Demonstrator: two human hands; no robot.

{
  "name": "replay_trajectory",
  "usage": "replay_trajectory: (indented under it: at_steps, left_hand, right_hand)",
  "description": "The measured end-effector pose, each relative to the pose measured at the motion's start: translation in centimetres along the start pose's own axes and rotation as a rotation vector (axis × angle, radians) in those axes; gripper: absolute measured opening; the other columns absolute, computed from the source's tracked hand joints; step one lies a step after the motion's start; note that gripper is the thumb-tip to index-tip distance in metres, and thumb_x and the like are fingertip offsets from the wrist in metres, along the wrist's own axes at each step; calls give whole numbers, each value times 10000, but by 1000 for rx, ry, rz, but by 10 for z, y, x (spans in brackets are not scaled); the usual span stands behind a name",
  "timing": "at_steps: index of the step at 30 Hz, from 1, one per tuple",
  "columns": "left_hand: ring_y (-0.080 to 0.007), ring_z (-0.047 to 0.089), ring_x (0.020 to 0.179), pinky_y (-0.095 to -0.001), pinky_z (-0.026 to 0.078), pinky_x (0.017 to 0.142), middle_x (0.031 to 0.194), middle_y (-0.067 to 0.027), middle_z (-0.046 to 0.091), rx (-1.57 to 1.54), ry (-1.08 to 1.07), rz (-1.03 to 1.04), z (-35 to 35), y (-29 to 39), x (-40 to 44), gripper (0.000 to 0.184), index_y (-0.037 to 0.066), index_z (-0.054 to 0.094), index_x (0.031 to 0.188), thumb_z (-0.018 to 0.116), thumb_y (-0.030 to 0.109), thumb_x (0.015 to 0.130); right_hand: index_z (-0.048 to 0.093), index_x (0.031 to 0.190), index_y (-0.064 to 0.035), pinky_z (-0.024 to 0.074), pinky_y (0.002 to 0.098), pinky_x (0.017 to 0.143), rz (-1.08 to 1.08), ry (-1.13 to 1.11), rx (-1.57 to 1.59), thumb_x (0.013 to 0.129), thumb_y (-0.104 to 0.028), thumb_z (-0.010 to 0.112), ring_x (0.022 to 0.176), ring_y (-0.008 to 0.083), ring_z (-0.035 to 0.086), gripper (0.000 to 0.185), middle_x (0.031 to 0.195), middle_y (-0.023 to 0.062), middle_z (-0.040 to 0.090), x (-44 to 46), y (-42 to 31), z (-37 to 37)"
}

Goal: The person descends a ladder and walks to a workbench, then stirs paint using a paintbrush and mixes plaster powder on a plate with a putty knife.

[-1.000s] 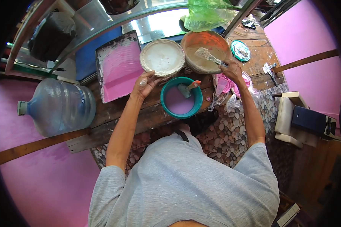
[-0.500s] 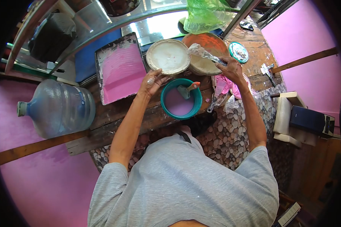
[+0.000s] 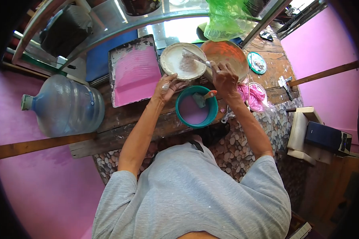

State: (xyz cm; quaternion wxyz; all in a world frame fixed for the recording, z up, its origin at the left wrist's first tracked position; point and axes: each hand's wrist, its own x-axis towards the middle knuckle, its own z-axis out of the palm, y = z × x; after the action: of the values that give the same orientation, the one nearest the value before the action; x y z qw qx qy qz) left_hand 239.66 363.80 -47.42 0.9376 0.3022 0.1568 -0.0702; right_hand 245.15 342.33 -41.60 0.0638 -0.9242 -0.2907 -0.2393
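My left hand (image 3: pixel 167 87) grips the near-left edge of a round white tub (image 3: pixel 164 59), thumb up on its rim; white powder or paste lies inside. In my closed right hand (image 3: pixel 225 81) is a putty knife (image 3: pixel 197 58), its blade over the white contents, blurred by motion. Right of the tub, partly behind my right hand, stands an orange bowl (image 3: pixel 223 51) with pale residue on its inner wall. Just below my hands a teal bucket (image 3: pixel 179 111) holds thin purple liquid and a paintbrush (image 3: pixel 200 99) leaning at its side.
A black paint tray (image 3: pixel 112 75) with pink paint lies left of the tub. Further left rests a large water bottle (image 3: pixel 70 105). To the right are pink plastic (image 3: pixel 253 96), a teal lid (image 3: pixel 256 63) and a scraper (image 3: pixel 285 86). A green bag (image 3: pixel 227 20) hangs behind.
My right hand has moved left and down from the orange bowl, bringing the putty knife's blade into the white tub. My left hand stays at the tub's rim. The view has shifted slightly.
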Motion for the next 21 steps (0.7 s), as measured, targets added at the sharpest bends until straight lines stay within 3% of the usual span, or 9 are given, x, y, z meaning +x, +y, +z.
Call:
replay_trajectory:
  at_steps: [1, 8, 10, 13, 16, 18, 19, 20, 21]
  left_hand:
    - [-339, 538, 1071, -481, 499, 903, 1172, -202, 490, -12, 7, 26, -3, -1, 1, 347, -30, 356, 1209, 474, 6, 885]
    - [-332, 516, 1094, -480, 478, 932, 1180, -203, 482, -46, -2, 18, -11, -1, -3, 354, -24, 357, 1215, 477, 8, 883]
    - [-292, 515, 1091, -472, 448, 958, 1164, -169, 507, 17, 14, 43, -15, -1, -3, 332, -16, 407, 1195, 504, 36, 881]
    - [-247, 487, 1102, -453, 386, 973, 1161, -87, 525, 35, -134, 62, -41, -5, -7, 328, 33, 507, 1154, 594, 114, 848]
    - [-260, 517, 1066, -422, 423, 941, 1167, -140, 532, 43, -197, -69, -76, -9, 15, 330, 23, 474, 1196, 525, 126, 886]
    - [-307, 479, 1129, -440, 406, 976, 1207, -165, 513, 223, -313, -47, -122, -10, 38, 355, -14, 439, 1229, 499, 112, 902]
    - [-275, 485, 1124, -416, 401, 988, 1199, -159, 519, 231, -252, -82, -102, -5, 28, 336, -13, 475, 1211, 489, 136, 911]
    - [-287, 467, 1143, -417, 377, 1023, 1205, -177, 508, 103, -375, -90, -126, -3, 40, 343, -38, 459, 1218, 480, 116, 913]
    - [-307, 450, 1159, -418, 359, 1047, 1214, -199, 496, 62, -281, -144, -118, 0, 39, 352, -69, 440, 1222, 474, 96, 913]
  right_hand:
    - [623, 1044, -78, 500, 369, 663, -3, 4, 2, 738, -71, 555, 819, 259, 574, 313, 844, 83, 572, -1, -3, 2]
    - [597, 1106, -78, 485, 365, 662, -10, 42, 21, 725, -92, 559, 820, 253, 564, 383, 847, 69, 558, -8, -7, 2]
    - [572, 1149, -76, 476, 371, 677, 10, 2, -1, 733, -118, 564, 837, 253, 563, 418, 872, 66, 559, -25, -2, 17]
    - [410, 1294, -26, 427, 400, 746, -99, 121, -41, 751, -233, 592, 866, 242, 527, 609, 978, 89, 523, -58, 7, 21]
    - [521, 1110, -35, 458, 370, 687, 259, 29, 405, 753, -225, 612, 770, 224, 566, 413, 847, 88, 577, -67, 6, 1]
    - [596, 987, -42, 478, 351, 648, 620, 88, 844, 755, -219, 624, 707, 212, 592, 293, 760, 87, 613, -79, -2, -17]
    - [633, 925, -45, 488, 341, 628, 732, 142, 925, 756, -217, 631, 675, 206, 604, 241, 716, 87, 631, -91, -8, -27]
    - [641, 993, -12, 507, 320, 668, 932, 136, 1216, 760, -190, 632, 723, 138, 636, 294, 781, 69, 676, -99, -13, -48]
    - [644, 996, -14, 500, 306, 682, 984, 190, 1018, 742, -174, 649, 733, 134, 632, 300, 793, 73, 675, -114, -18, -61]
